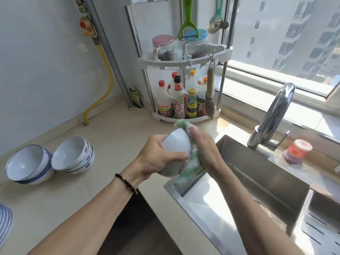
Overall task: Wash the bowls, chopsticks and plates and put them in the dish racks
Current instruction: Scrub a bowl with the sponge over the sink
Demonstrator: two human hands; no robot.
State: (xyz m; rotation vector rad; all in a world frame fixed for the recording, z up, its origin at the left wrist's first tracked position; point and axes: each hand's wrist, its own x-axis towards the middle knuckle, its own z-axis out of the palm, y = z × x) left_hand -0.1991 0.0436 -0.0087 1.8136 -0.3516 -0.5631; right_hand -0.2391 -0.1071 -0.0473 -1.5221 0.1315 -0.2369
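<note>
My left hand (156, 159) grips a white bowl (174, 146) by its side, tilted, above the left edge of the steel sink (257, 181). My right hand (206, 150) presses a green and white soapy cloth (191, 161) against the bowl's right side, fingers wrapped over the cloth. Two stacks of blue-rimmed white bowls lie tipped on the counter at the left: one stack (29, 164) nearest the wall, the other (73, 155) just right of it.
A chrome tap (274, 115) rises behind the sink, with a red-topped dish brush (297, 150) beside it. A corner rack (184, 100) holds sauce bottles and jars. A perforated steel tray (320, 227) sits at lower right. A striped dish edge (5, 223) shows at far left.
</note>
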